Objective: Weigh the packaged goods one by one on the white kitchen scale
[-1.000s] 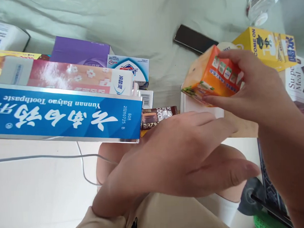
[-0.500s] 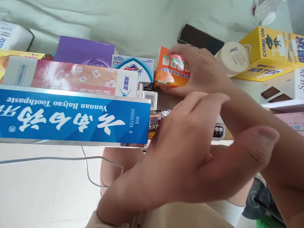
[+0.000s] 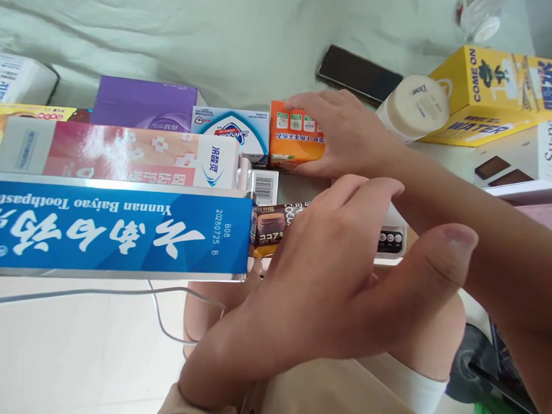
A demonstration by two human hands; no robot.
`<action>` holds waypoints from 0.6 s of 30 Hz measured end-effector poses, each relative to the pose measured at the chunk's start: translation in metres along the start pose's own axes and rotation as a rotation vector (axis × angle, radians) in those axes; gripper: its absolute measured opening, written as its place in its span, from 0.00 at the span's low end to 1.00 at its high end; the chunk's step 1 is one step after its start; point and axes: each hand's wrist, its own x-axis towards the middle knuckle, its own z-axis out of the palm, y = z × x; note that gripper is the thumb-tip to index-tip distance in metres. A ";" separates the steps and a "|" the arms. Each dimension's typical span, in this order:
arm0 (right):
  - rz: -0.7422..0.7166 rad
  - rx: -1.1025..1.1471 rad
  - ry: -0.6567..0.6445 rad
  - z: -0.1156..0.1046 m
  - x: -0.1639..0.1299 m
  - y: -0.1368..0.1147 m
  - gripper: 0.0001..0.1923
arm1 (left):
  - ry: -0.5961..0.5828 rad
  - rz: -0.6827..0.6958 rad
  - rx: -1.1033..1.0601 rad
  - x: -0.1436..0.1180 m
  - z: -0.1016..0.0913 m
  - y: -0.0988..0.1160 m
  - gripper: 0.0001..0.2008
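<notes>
head view: right hand (image 3: pixel 346 135) reaches across, fingers clamped on the small orange carton (image 3: pixel 294 140) standing beside the soap box (image 3: pixel 237 133); left hand (image 3: pixel 333 277) hovers spread, palm down.

Looks like a home, probably a bedroom: rumpled pale green bedsheet (image 3: pixel 234 39) at 12 o'clock, household goods spread on it. Toothpaste box (image 3: pixel 114 228) at 9, soap box (image 3: pixel 237 133) near centre, phone (image 3: pixel 359 74) at 1, white tile floor (image 3: pixel 73 365) at 7.
</notes>
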 end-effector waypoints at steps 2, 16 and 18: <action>-0.011 -0.017 -0.020 -0.002 0.002 0.001 0.44 | 0.001 0.012 0.009 -0.001 0.000 0.000 0.26; 0.059 0.749 0.958 0.038 -0.101 0.082 0.19 | 0.077 0.047 0.104 0.010 0.017 -0.004 0.19; 0.150 0.742 0.981 0.045 -0.096 0.100 0.19 | 0.063 0.051 0.118 0.014 0.023 -0.006 0.20</action>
